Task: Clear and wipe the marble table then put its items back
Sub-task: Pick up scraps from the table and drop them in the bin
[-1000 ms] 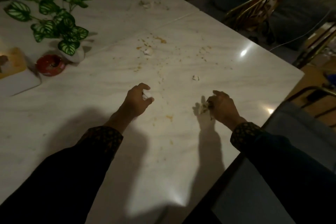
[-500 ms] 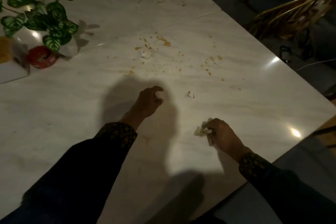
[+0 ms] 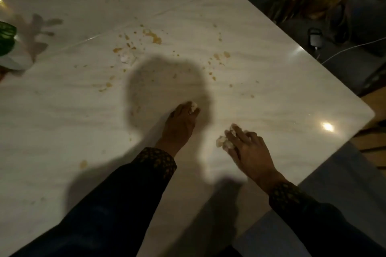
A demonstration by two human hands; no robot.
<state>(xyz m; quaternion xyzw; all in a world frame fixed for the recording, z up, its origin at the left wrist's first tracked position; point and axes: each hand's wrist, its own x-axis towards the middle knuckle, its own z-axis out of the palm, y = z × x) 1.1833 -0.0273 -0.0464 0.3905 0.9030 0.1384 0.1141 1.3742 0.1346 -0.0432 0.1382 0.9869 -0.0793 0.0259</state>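
While both hands rest on marble table: left hand pinches small white scrap at fingertips; right hand grips crumpled tissue wad, wad protruding beyond fingers; orange crumbs beyond.

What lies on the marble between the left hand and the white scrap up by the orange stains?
In the head view, only a few small crumbs in shadow lie on the marble table between the left hand and the white scrap.
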